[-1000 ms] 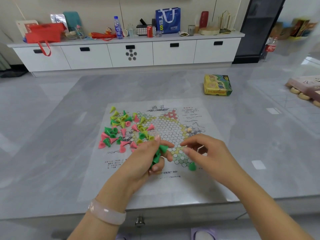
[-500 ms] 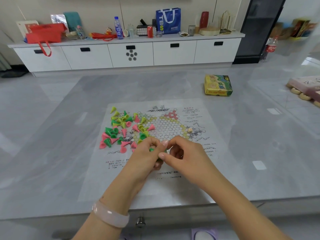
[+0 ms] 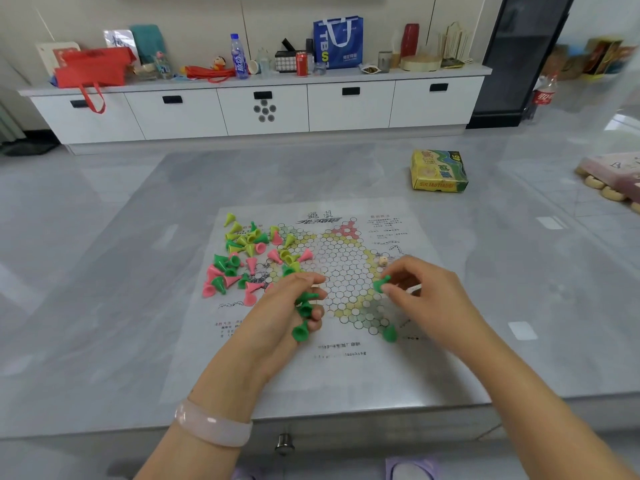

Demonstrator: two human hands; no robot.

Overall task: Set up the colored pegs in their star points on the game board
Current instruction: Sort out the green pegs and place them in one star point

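Your right hand (image 3: 420,292) pinches one green peg (image 3: 381,284) between thumb and fingertip, held just above the right side of the game board (image 3: 311,306); the peg lies tilted, its narrow tip pointing up and right, its flared base down and left. Your left hand (image 3: 287,310) is curled round a bunch of green pegs (image 3: 303,311) over the board's lower left, at least three showing, their bases pointing down toward you. One green peg stands upright (image 3: 390,333) on the board's near star point, between your two hands. The loose heap of pink, yellow and green pegs (image 3: 252,258) lies toppled every way on the board's left part. A small die (image 3: 383,260) sits on the board's right. Beyond the board's far right corner rests a yellow box (image 3: 438,171).
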